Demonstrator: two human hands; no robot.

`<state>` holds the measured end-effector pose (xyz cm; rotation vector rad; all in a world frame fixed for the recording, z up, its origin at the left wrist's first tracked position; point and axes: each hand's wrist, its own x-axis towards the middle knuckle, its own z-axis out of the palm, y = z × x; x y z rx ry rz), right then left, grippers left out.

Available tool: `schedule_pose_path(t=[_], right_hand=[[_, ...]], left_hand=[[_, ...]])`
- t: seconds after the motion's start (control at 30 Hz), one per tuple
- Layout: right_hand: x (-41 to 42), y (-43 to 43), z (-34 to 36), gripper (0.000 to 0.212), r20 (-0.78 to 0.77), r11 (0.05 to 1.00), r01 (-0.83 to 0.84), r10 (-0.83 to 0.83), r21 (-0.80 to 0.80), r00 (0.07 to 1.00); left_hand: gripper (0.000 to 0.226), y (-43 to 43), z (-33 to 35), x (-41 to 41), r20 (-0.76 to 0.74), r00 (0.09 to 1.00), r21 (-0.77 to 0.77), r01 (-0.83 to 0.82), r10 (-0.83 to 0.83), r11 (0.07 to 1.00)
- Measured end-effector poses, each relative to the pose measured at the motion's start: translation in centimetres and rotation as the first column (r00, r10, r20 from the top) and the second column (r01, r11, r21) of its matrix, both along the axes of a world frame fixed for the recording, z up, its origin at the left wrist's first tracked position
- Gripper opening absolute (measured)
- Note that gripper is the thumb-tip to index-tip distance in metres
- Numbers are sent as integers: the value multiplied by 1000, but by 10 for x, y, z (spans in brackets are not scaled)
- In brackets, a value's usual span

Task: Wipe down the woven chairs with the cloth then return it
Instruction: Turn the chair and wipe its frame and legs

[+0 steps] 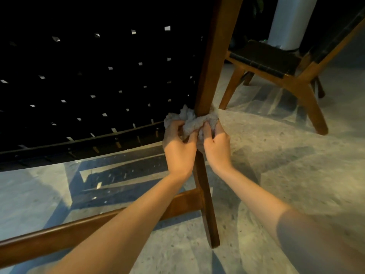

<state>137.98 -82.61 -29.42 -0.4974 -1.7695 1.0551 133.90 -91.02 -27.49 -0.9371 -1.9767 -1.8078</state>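
A pale grey cloth (192, 120) is wrapped around the brown wooden rear leg (212, 62) of a woven chair, just below its black woven back (94, 82). My left hand (178, 144) grips the cloth on the left side of the leg. My right hand (216, 144) grips it on the right side. Both hands' fingers curl into the fabric, and the leg runs down between my wrists to the floor. A second woven chair (276, 60) with a black seat stands at the upper right.
A wooden crossbar (59, 234) of the near chair runs low along the bottom left. A white round pillar (290, 20) rises behind the second chair. The floor (286, 165) is speckled grey stone with shadows from the chairs.
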Motion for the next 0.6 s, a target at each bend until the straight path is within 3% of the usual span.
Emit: schedule_pose_path(t=[0.17, 0.27, 0.37, 0.47, 0.6], right_hand=[[10, 8, -24, 14, 176, 995, -82, 90, -53, 980], [22, 9, -35, 26, 276, 991, -99, 119, -84, 954], [28, 7, -45, 34, 275, 987, -75, 112, -143, 955], [18, 7, -43, 13, 213, 948, -160, 223, -275, 951], [-3, 8, -34, 7, 195, 915, -188, 270, -357, 943]], left_hand=[[27, -3, -23, 4, 0, 1000, -95, -15, 15, 995], [25, -10, -40, 6, 88, 995, -189, -23, 41, 982], [30, -11, -51, 5, 206, 978, -217, 6, 40, 976], [31, 1, -52, -4, 345, 938, -160, 15, 41, 987], [36, 16, -57, -14, 522, 852, -66, 90, -42, 994]])
